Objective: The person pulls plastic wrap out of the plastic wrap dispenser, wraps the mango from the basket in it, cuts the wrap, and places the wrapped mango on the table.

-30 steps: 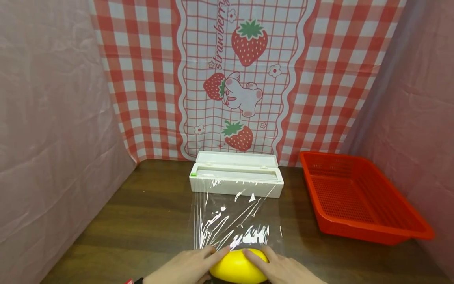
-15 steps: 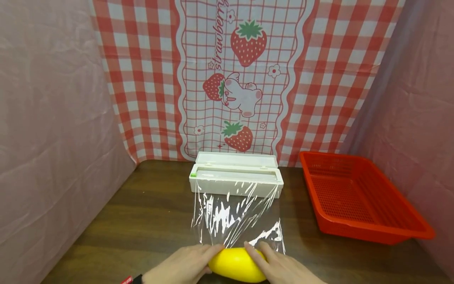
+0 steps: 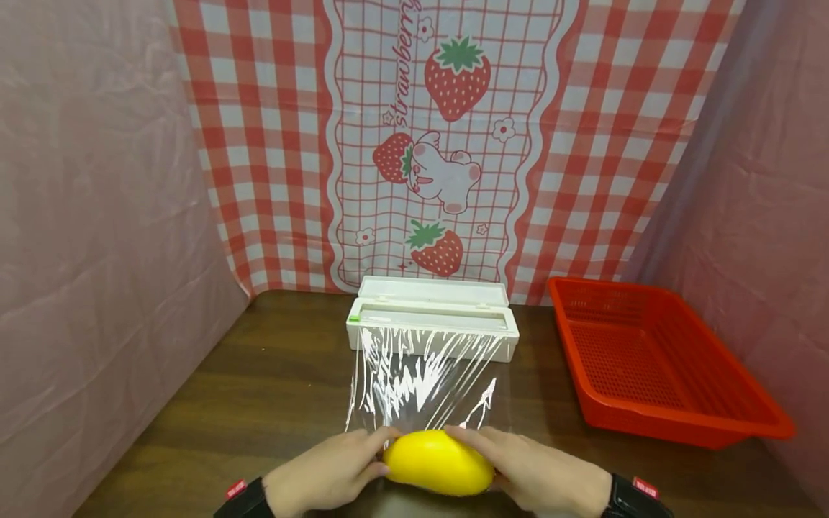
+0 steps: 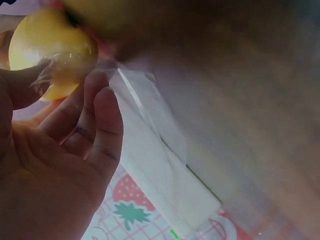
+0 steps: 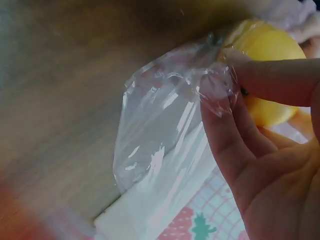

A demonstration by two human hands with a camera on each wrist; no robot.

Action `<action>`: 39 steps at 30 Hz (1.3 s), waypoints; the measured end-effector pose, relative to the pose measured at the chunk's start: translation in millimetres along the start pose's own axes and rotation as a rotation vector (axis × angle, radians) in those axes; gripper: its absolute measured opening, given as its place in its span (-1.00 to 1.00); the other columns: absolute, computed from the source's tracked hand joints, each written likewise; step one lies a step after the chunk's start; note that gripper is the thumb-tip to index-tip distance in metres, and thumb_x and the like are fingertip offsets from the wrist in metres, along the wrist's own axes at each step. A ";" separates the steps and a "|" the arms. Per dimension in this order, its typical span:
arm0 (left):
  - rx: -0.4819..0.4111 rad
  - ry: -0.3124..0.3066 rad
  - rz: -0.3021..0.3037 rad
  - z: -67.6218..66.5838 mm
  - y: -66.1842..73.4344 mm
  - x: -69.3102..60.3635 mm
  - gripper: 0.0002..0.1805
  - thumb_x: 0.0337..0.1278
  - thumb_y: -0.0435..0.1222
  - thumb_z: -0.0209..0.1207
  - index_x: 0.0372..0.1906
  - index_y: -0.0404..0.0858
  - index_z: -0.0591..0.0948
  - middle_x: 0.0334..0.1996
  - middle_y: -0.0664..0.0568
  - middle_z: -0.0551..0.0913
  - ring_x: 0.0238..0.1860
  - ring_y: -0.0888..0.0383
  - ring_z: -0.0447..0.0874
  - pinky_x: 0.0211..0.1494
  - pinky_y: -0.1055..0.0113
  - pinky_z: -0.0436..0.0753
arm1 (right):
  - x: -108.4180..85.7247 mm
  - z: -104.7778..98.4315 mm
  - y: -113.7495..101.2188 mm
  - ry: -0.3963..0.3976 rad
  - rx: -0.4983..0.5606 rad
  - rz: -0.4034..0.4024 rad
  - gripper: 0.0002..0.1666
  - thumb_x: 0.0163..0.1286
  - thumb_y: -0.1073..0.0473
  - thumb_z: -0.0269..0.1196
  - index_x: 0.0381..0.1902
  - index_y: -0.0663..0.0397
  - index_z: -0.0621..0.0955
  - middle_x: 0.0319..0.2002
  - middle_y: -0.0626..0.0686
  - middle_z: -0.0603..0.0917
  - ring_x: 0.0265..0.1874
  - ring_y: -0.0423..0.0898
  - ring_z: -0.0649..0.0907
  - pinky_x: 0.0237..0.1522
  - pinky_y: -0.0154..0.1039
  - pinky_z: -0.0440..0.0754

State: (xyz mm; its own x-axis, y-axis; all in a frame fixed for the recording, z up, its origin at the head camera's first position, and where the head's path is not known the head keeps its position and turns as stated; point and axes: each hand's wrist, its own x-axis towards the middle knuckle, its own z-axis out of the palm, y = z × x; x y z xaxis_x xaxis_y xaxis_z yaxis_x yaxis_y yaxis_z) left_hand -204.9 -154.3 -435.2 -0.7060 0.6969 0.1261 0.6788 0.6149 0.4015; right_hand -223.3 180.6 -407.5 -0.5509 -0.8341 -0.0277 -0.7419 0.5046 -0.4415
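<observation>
A yellow object (image 3: 439,462), smooth and longish, sits between the person's two hands at the near edge of the table (image 3: 278,388), in line with the white box (image 3: 352,338) beyond it. The left hand (image 3: 330,467) holds its left end, thumb on the near side and fingers bent over the far side; the gap between thumb and fingers is filled by the object, with a scrap of film against the thumb in the left wrist view. The right hand (image 3: 537,464) has the other end in the same sort of grip, and in the right wrist view its thumb and forefinger come close together with the clear film (image 3: 414,385) bunched at their tips. As for how far the work has come, the box's lid (image 3: 432,291) is raised, a length of film is drawn out over the front edge, and that sheet reaches the yellow object, where some of it clings to both ends. This looks like the middle of the wrapping. The sheet runs unbroken from box to object, so parting it appears not yet done, and the loose film at the ends seems to need smoothing down. How much of the yellow object is covered is hard to judge, as the film is clear and the wrist views are blurred. The green piece (image 3: 354,318) rests at the left end of the box's front edge, touched by neither hand, and the red basket (image 3: 648,414) stands well apart on the right.
</observation>
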 end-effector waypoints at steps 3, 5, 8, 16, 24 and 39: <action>-0.025 -0.015 -0.036 -3.6 -3.1 5.4 -0.56 0.50 -0.11 0.11 0.36 -0.09 0.45 -0.16 0.26 0.61 -0.19 0.37 0.51 -0.08 0.34 0.61 | 6.5 -4.0 4.2 0.004 -0.017 0.025 0.01 0.36 0.31 0.37 0.59 -0.39 0.17 0.11 -0.19 0.45 -0.09 -0.28 0.53 0.00 -0.26 0.66; -0.027 -0.024 -0.043 -6.1 -4.7 10.1 -0.56 0.49 -0.13 0.14 0.35 -0.12 0.50 -0.13 0.25 0.62 -0.15 0.35 0.53 -0.02 0.30 0.62 | 10.8 -6.3 6.6 0.000 -0.035 0.041 0.03 0.31 0.33 0.40 0.60 -0.32 0.20 0.10 -0.17 0.44 -0.11 -0.28 0.53 0.00 -0.27 0.66; -0.039 -0.047 -0.055 -9.3 -7.3 16.6 -0.57 0.47 -0.17 0.15 0.34 -0.17 0.54 -0.17 0.27 0.58 -0.17 0.36 0.51 -0.01 0.34 0.60 | 15.4 -9.2 10.6 -0.015 -0.050 0.067 0.07 0.26 0.37 0.43 0.60 -0.23 0.21 0.15 -0.16 0.50 -0.03 -0.26 0.54 0.11 -0.16 0.64; -0.101 -0.053 -0.044 -13.7 -15.9 30.5 -0.60 0.42 -0.26 0.18 0.27 -0.30 0.60 -0.22 0.23 0.53 -0.22 0.35 0.46 -0.03 0.38 0.55 | 23.3 -13.0 17.8 -0.029 0.031 0.081 0.04 0.25 0.44 0.40 0.55 -0.30 0.23 0.29 -0.13 0.54 0.13 -0.23 0.56 0.22 -0.08 0.57; -0.371 -0.069 -0.105 -18.0 -31.0 35.9 -0.72 0.38 -0.26 0.25 0.11 -0.04 0.54 -0.25 0.22 0.68 -0.24 0.33 0.63 -0.09 0.35 0.63 | 26.8 -15.2 24.3 -0.044 0.037 0.062 0.11 0.20 0.54 0.33 0.62 -0.13 0.17 0.35 -0.04 0.52 0.17 -0.21 0.55 0.28 -0.04 0.52; -0.670 -0.246 -0.159 -29.5 -53.9 39.4 -0.60 0.27 -0.45 0.29 0.20 -0.43 0.62 -0.29 0.00 0.78 -0.45 0.18 0.69 -0.32 0.35 0.70 | 37.3 -6.5 29.4 0.064 -0.073 0.166 -0.01 0.12 0.40 0.27 0.55 0.01 0.29 0.03 -0.03 0.53 -0.09 -0.11 0.55 0.07 0.00 0.60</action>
State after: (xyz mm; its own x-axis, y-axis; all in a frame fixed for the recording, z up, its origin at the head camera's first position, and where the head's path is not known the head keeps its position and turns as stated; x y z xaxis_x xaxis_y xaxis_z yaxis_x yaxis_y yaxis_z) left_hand -275.2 -170.9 -425.0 -0.6663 0.7293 -0.1552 0.2472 0.4124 0.8768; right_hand -268.1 165.8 -415.7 -0.6896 -0.7233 -0.0364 -0.6633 0.6509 -0.3692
